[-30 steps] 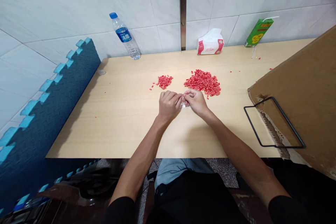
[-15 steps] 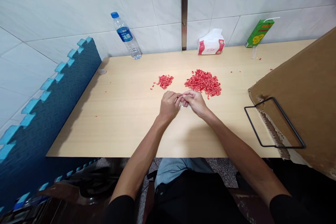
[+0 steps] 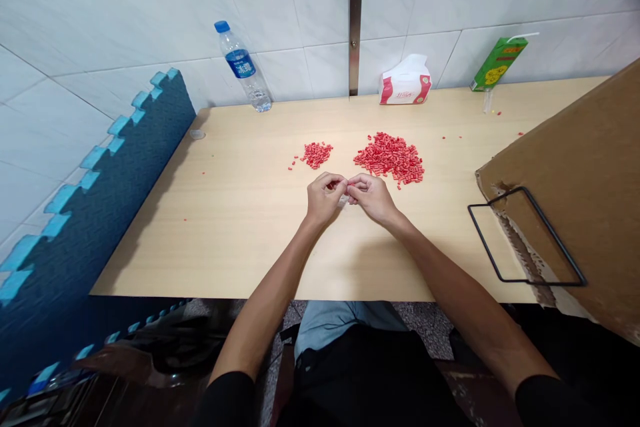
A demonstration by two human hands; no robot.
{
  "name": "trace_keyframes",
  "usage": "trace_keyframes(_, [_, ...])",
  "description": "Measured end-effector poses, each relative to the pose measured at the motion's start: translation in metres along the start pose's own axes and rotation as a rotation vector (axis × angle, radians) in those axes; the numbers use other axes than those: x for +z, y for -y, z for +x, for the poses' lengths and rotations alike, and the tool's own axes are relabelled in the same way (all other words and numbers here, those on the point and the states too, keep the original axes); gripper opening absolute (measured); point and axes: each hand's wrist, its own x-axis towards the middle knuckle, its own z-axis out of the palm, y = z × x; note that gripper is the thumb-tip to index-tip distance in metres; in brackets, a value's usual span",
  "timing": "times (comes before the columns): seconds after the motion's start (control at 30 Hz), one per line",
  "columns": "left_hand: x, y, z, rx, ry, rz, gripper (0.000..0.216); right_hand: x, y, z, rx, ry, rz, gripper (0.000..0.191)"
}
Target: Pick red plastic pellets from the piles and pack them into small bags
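My left hand (image 3: 321,199) and my right hand (image 3: 373,198) meet fingertip to fingertip just above the table. Both are closed in a pinch, and a bit of red shows between them, apparently one of the small red tube-shaped pieces. The fingers hide most of it. A whitish, see-through item (image 3: 343,201) lies under the fingertips, too covered to name. Beyond my right hand spreads a large pile of red pieces (image 3: 393,157). A smaller pile of the same pieces (image 3: 317,155) lies past my left hand, with a few strays at its left.
Along the wall stand a water bottle (image 3: 245,70), a tissue pack (image 3: 405,83) and a green drink carton (image 3: 500,65). A cardboard sheet (image 3: 565,167) with a black wire frame (image 3: 555,233) borders the right side. Blue foam matting (image 3: 135,167) walls the left.
My left fingers have shifted from lying over the pinch to a more upright, rounded pinch. The right hand has barely moved. Both piles look the same; the view shifted slightly.
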Motion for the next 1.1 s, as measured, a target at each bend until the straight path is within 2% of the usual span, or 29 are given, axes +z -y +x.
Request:
trace_keyframes(0.17, [0.007, 0.006, 0.000, -0.109, 0.013, -0.238, 0.017, 0.002, 0.004, -0.006, -0.024, -0.053, -0.191, 0.020])
trace_keyframes(0.3, [0.014, 0.010, 0.000, -0.194, 0.011, -0.386, 0.019, 0.004, 0.005, -0.009, -0.149, -0.162, -0.426, 0.016])
trace_keyframes(0.4, [0.017, 0.011, -0.001, -0.229, 0.019, -0.444, 0.021, 0.004, 0.004, -0.009, -0.200, -0.210, -0.522, 0.016])
trace_keyframes(0.5, [0.019, 0.010, -0.002, -0.228, 0.028, -0.464, 0.022, 0.003, 0.003, -0.009, -0.197, -0.202, -0.565, 0.018])
trace_keyframes(0.77, [0.014, 0.010, 0.000, -0.187, 0.058, -0.374, 0.023, -0.001, 0.008, -0.006, -0.144, -0.152, -0.458, 0.023])
trace_keyframes(0.9, [0.013, 0.010, 0.000, -0.167, 0.085, -0.417, 0.021, -0.002, 0.010, -0.005, -0.111, -0.110, -0.418, 0.022])
trace_keyframes(1.0, [0.012, 0.011, 0.000, -0.211, 0.140, -0.529, 0.022, -0.005, 0.013, -0.005, -0.029, -0.002, -0.300, 0.020])
trace_keyframes(1.1, [0.010, 0.012, -0.001, -0.317, 0.263, -0.685, 0.024, -0.009, 0.016, -0.005, 0.097, 0.168, -0.110, 0.023])
